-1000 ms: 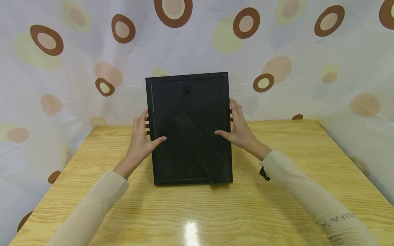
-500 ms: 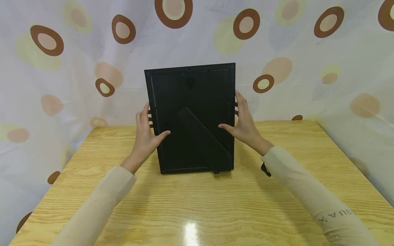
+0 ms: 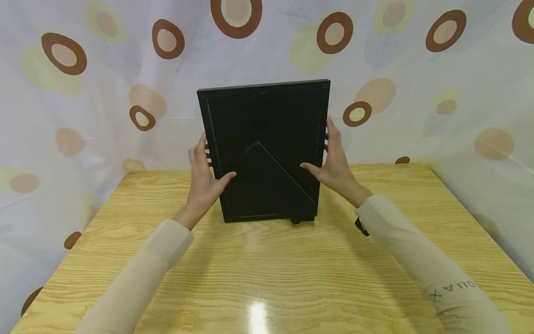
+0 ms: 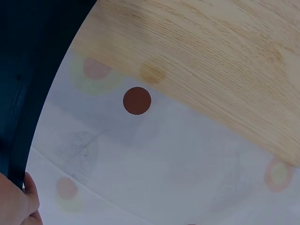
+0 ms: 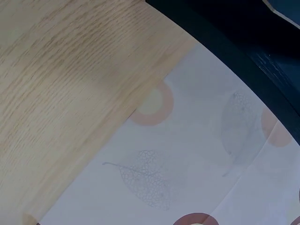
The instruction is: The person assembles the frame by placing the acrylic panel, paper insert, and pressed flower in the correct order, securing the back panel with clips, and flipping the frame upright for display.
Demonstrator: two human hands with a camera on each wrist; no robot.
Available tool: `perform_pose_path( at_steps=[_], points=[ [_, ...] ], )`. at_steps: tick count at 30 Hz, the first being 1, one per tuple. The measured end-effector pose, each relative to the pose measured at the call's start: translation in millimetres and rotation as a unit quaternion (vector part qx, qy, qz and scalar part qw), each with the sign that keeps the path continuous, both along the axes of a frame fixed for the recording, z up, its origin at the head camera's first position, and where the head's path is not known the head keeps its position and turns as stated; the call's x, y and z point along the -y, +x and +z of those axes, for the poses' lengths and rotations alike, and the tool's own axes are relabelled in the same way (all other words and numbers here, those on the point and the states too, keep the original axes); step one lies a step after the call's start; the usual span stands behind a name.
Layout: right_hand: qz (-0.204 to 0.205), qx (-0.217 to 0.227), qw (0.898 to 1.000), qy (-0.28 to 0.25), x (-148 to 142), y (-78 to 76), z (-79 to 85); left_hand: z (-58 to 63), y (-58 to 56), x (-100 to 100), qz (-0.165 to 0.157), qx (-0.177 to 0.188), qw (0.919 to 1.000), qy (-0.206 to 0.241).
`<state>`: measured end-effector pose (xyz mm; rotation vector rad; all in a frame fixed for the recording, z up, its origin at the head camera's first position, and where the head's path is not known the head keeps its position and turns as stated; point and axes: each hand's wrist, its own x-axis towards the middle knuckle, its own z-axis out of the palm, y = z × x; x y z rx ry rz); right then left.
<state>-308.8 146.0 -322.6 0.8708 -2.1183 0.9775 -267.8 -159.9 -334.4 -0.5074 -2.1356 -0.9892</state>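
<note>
A black picture frame stands nearly upright in the head view, its back facing me and leaning slightly to the left. Its easel leg slants across the back toward the lower right corner. My left hand grips the left side, thumb on the back and the other fingers partly hidden behind. On the right side my right hand holds it the same way. The left wrist view catches the frame's edge and a few curled fingers. Only the frame's dark border shows in the right wrist view. Its front is hidden.
The wooden table spreads under both arms. Behind it and along both sides hangs a white curtain printed with brown, peach and yellow spots. Light sleeves cover both forearms; a small black item pokes out under the right cuff.
Both hands have carried the picture frame up and away from me, slightly to the right. Its top has tipped toward me, so the top edge's thickness now shows. The grip is the same.
</note>
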Motion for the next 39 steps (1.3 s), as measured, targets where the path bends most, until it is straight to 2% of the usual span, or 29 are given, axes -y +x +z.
perform_pose_path(
  at_steps=[9,16,25,39],
  points=[
    [-0.005,-0.02,1.0,-0.012,-3,-3.0,-2.7,-2.6,-6.0,-5,-0.005,-0.029,0.9996,-0.003],
    [-0.016,-0.021,1.0,-0.01,-4,-4.0,-5.7,-5.5,-9.9,-5,-0.011,-0.032,0.9994,-0.004],
    [-0.011,-0.032,0.999,-0.011,-6,-1.1,-7.5,-5.3,-8.0,-3,-0.039,-0.026,0.9989,0.001],
    [0.006,-0.049,0.998,-0.027,-12,11.4,-5.6,-5.3,-4.6,-3,-0.036,-0.023,0.9991,0.007]
  ],
)
